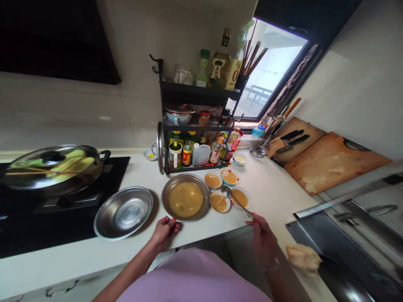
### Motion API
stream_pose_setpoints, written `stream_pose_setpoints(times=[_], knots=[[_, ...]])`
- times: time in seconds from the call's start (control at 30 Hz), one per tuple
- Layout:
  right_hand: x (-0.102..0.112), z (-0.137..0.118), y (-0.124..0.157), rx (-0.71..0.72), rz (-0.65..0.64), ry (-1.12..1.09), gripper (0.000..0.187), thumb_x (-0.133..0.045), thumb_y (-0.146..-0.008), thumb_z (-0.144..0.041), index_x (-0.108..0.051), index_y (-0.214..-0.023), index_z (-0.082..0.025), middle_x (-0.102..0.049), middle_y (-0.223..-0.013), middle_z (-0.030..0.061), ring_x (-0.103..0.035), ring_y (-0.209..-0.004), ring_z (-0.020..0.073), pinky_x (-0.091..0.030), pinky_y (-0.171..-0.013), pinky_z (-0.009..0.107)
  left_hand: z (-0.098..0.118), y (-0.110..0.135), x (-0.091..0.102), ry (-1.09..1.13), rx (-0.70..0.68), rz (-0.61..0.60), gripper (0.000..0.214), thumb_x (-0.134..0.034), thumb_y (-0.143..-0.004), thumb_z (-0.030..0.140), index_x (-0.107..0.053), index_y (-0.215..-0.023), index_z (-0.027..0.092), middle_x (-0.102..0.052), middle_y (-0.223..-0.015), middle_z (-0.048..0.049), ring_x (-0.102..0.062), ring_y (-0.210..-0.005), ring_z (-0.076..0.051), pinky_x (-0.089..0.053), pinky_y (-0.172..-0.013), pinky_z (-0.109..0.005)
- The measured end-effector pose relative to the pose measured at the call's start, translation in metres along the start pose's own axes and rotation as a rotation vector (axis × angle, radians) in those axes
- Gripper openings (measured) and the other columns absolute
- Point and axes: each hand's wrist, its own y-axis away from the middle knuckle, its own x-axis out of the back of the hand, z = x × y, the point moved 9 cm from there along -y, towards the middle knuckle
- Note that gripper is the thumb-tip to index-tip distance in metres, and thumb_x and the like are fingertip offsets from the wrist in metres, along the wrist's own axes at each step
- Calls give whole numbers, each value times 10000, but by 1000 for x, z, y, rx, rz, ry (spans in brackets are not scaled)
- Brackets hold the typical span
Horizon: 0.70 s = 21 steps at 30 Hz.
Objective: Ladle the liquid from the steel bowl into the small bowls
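Note:
My left hand [164,231] is closed on the near rim of a steel bowl [185,197] filled with yellow-brown soup. My right hand [263,239] is closed on the handle of a metal ladle [234,198]. The ladle's scoop hangs just above and between two small bowls of soup, one [219,201] on the left and one [241,197] on the right. Two more small filled bowls [213,180] [229,177] stand behind them, close to the rack.
An empty steel basin [123,212] lies left of the soup bowl. A lidded pan [50,167] with greens sits on the black hob. A black condiment rack [195,126] stands behind. Cutting boards [330,161] lean at right, above a sink [346,247] holding a cloth [304,256].

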Motion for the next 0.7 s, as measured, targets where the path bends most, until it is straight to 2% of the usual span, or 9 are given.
stream_pose_setpoints(times=[0.13, 0.23, 0.33, 0.5, 0.6, 0.7], knots=[[-16, -15, 5, 106, -96, -34, 178, -689, -747, -413, -739, -852, -278, -734, -945, 68, -688, -897, 273, -593, -719, 419, -1, 0, 0, -7, 5, -6, 364, -794, -641, 349, -476, -635, 170, -657, -578, -37, -551, -451, -91, -391, -471, -209], [-34, -8, 12, 109, -114, -44, 203, -655, -788, -384, -734, -931, -265, -735, -938, 67, -698, -773, 235, -590, -727, 408, -1, -1, 1, -20, 6, -2, 369, -792, -642, 355, -470, -631, 174, -658, -575, -34, -543, -445, -89, -375, -462, -206], [-65, 7, 21, 80, -185, -80, 231, -608, -829, -388, -722, -968, -242, -729, -939, 73, -692, -675, 200, -588, -679, 369, -1, -2, 1, -21, 4, -1, 365, -793, -642, 353, -474, -634, 174, -664, -580, -37, -542, -445, -89, -378, -463, -207], [-107, 36, 32, -72, -241, -144, 309, -619, -801, -483, -700, -911, -206, -736, -863, 73, -699, -614, 199, -575, -615, 332, -1, -2, 0, -11, 3, -6, 349, -793, -646, 335, -487, -640, 167, -666, -583, -41, -547, -446, -90, -384, -466, -207], [-113, 59, 33, -239, -158, -194, 397, -646, -747, -548, -675, -880, -175, -732, -767, 69, -693, -573, 213, -570, -598, 334, -2, -2, 0, -2, 2, -4, 333, -782, -664, 314, -486, -637, 165, -665, -582, -46, -550, -448, -88, -388, -469, -206], [-108, 77, 32, -389, -47, -278, 424, -672, -703, -555, -643, -854, -160, -711, -676, 47, -674, -528, 207, -571, -582, 338, -2, -3, 0, 9, -4, 2, 320, -772, -679, 306, -488, -637, 164, -661, -575, -44, -548, -448, -87, -408, -482, -213]])
